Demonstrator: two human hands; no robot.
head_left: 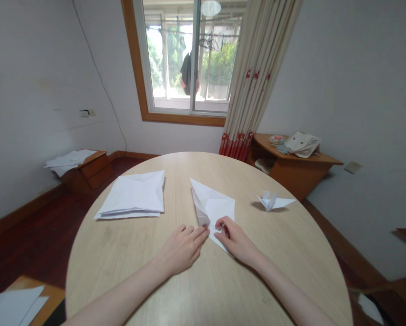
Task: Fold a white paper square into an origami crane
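Note:
A partly folded sheet of white paper (pixel 219 206) lies on the round wooden table (pixel 189 299), its left edge raised in a fold. Fingers stretched out, my left hand (pixel 186 249) presses its fingertips on the lower left edge of the paper. My right hand (pixel 235 240) rests over the lower right part with thumb and fingers curled toward each other; whether paper is pinched between them I cannot make out. To the right stands a folded paper crane (pixel 270 201), untouched by either hand.
A stack of white paper sheets (pixel 131 194) lies at the table's left. Beyond the table are a small cabinet with papers (pixel 92 170) at the left and a wooden desk (pixel 287 170) with a cloth bag (pixel 303 144) at the right. A curtain (pixel 257 77) hangs beside the window.

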